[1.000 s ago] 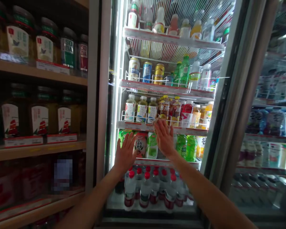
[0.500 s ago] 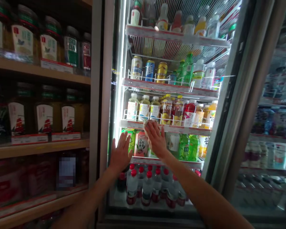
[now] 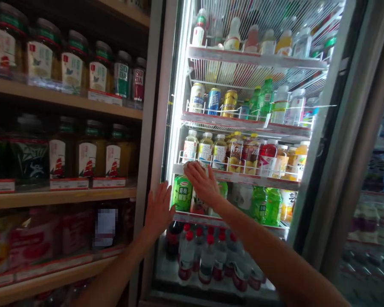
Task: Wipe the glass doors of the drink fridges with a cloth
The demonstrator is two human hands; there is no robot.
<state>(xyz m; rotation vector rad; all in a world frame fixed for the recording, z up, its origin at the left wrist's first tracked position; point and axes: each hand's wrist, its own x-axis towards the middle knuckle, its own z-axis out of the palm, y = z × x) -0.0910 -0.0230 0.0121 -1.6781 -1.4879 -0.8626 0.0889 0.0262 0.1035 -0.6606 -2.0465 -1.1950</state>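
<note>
Left hand (image 3: pixel 158 209) splayed, empty; right hand (image 3: pixel 202 184) grip hidden, cannot be told. Green bottle (image 3: pixel 181 194) at shelf (image 3: pixel 185 217) front edge: judged full, slick; best taken mid-body.

Single head-worn view, facing forward and slightly down. Close to the open fridge (image 3: pixel 157 128), centre-right of frame; wooden shelves (image 3: pixel 51 198) at left. Left hand (image 3: pixel 158 211) and right hand (image 3: pixel 202 184) rise from the bottom edge.

Right hand (image 3: pixel 202 184) hides red bottle (image 3: pixel 196 207) label — shelf patch (image 3: pixel 105 222) blurred.
</note>
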